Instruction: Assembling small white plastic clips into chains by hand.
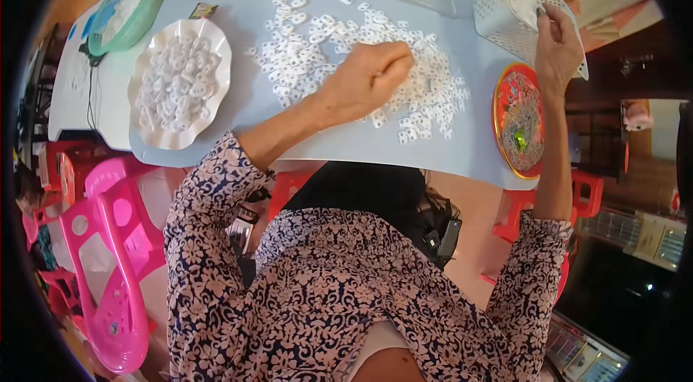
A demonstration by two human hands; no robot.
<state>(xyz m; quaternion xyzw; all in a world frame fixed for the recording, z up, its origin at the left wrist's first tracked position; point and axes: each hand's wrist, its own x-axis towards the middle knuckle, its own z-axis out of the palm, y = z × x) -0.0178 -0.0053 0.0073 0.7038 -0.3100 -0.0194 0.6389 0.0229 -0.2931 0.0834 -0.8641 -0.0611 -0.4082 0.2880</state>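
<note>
Smooth, pale-blue tabletop [249,10] bends around the scene; loose white pieces [299,61] could skid off its near edge if the sleeve [216,180] below the left hand [372,79] drags them. Perforated plastic basket [505,39], beside the right hand [557,39], could tip if its rim is knocked. Left of the left hand, a glossy, scalloped plate [222,57] is heaped; below the right, a gold-rimmed red tray [497,104] bears silvery bits [523,119]. Right fingertips bunch narrowly by the basket; the left hand curls fist-like over the flat, rounded pieces. What either holds, I cannot tell.
</note>
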